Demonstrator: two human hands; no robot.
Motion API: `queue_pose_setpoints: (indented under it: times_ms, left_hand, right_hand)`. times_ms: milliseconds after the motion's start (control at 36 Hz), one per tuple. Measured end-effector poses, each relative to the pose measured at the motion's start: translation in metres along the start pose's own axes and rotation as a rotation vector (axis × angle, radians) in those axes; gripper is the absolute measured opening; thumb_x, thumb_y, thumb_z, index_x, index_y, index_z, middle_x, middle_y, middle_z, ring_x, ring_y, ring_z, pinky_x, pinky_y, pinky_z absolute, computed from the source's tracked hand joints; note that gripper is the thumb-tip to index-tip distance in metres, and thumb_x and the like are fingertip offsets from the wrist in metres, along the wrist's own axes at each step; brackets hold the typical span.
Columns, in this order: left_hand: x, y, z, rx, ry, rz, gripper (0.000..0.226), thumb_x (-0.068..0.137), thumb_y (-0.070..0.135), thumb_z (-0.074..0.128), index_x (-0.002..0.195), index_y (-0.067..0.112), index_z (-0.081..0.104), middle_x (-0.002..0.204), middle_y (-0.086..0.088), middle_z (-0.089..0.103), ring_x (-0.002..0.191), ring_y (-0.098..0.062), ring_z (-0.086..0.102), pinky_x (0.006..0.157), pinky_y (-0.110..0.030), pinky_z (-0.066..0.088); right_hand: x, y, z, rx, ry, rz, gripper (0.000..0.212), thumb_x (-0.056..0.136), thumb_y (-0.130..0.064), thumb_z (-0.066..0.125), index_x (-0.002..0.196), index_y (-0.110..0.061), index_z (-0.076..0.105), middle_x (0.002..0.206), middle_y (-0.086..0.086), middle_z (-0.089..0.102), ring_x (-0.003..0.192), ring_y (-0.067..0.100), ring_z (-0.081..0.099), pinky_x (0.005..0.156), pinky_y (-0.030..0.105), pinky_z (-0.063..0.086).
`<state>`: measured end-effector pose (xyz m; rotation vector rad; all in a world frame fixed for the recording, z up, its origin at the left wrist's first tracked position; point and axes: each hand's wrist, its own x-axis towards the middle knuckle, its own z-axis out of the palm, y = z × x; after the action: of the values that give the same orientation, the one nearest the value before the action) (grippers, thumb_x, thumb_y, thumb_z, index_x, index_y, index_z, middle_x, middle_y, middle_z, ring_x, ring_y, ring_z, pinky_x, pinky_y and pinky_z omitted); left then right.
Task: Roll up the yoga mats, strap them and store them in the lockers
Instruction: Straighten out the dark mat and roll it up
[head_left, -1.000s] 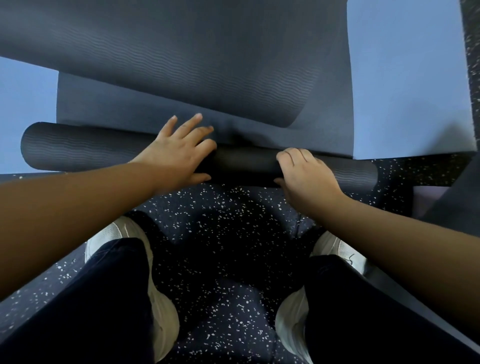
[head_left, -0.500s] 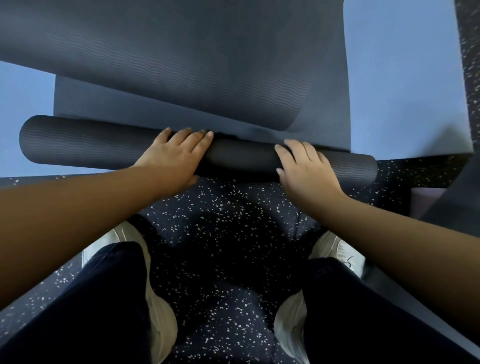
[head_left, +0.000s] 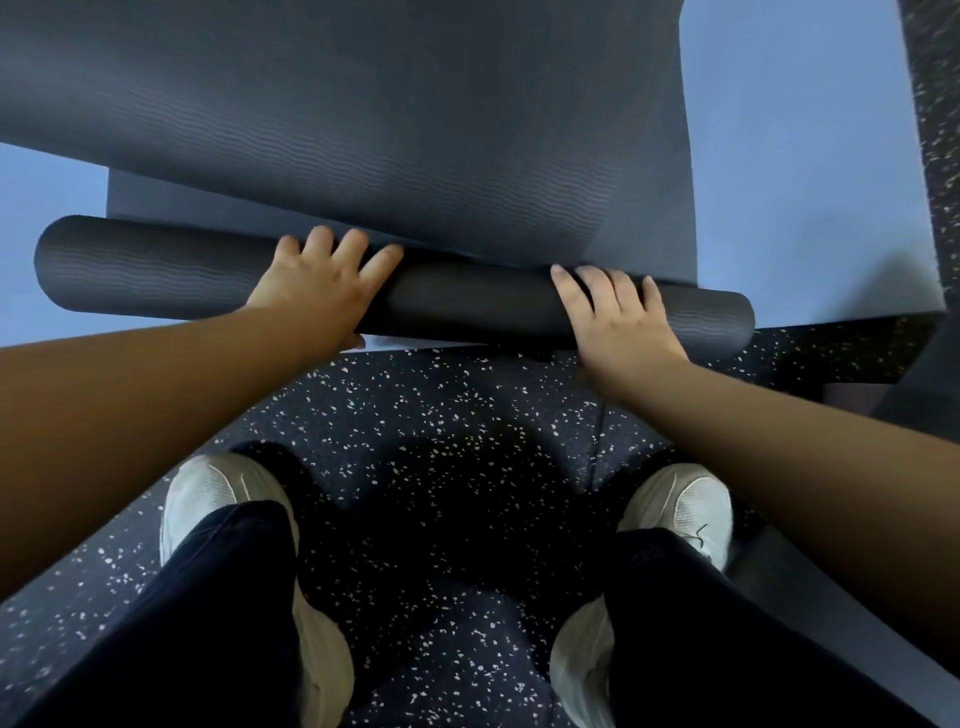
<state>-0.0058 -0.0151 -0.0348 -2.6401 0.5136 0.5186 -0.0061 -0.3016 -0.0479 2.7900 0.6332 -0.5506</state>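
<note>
Two hands flat on half-rolled grey mat (head_left: 467, 306) at speckled floor's (head_left: 441, 441) edge: left hand (head_left: 317, 283) fingers slightly spread, right hand (head_left: 618, 317) fingers together. Foam looks soft, springy (likely light); press roll's top, mid-width.

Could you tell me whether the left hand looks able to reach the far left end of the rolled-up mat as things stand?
Probably yes. The left hand rests on the roll near its middle, and nothing lies between it and the left end.
</note>
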Motion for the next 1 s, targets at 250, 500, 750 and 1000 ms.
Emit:
queue_pose_setpoints:
  times_ms: [250, 500, 750, 1000]
  left_hand:
    - [-0.001, -0.008, -0.003, -0.086, 0.005, 0.041, 0.086, 0.079, 0.038, 0.072, 0.147, 0.021, 0.022, 0.126, -0.009, 0.048, 0.102, -0.033, 0.052, 0.085, -0.045, 0.046]
    - [-0.03, -0.002, 0.022, -0.156, 0.094, 0.141, 0.099, 0.055, 0.037, 0.089, 0.136, 0.017, 0.036, 0.111, -0.014, 0.056, 0.088, -0.037, 0.055, 0.072, -0.046, 0.049]
    - [-0.061, 0.011, 0.044, -0.267, 0.183, 0.197, 0.104, 0.038, 0.027, 0.092, 0.126, 0.015, 0.039, 0.1, -0.016, 0.059, 0.075, -0.039, 0.057, 0.061, -0.045, 0.051]
    - [-0.084, 0.019, 0.05, -0.289, 0.162, 0.23, 0.099, 0.033, 0.033, 0.094, 0.123, 0.012, 0.059, 0.094, -0.013, 0.063, 0.07, -0.036, 0.061, 0.05, -0.038, 0.051]
  right_hand:
    - [0.006, 0.008, 0.003, -0.073, 0.085, 0.005, 0.086, 0.076, -0.016, 0.072, 0.149, -0.015, 0.027, 0.139, 0.012, 0.044, 0.118, 0.034, 0.047, 0.097, 0.053, 0.041]
    - [-0.027, -0.004, 0.013, -0.009, 0.163, -0.096, 0.095, 0.054, -0.027, 0.086, 0.139, -0.012, 0.045, 0.124, 0.011, 0.057, 0.101, 0.036, 0.056, 0.078, 0.047, 0.047]
    - [-0.058, -0.016, 0.02, 0.098, 0.132, -0.191, 0.093, 0.054, -0.04, 0.086, 0.134, -0.01, 0.05, 0.117, 0.011, 0.059, 0.095, 0.035, 0.058, 0.074, 0.045, 0.048]
    - [-0.072, -0.02, 0.025, 0.127, 0.103, -0.256, 0.097, 0.046, -0.04, 0.087, 0.13, -0.007, 0.052, 0.112, 0.014, 0.061, 0.096, 0.035, 0.061, 0.074, 0.046, 0.051]
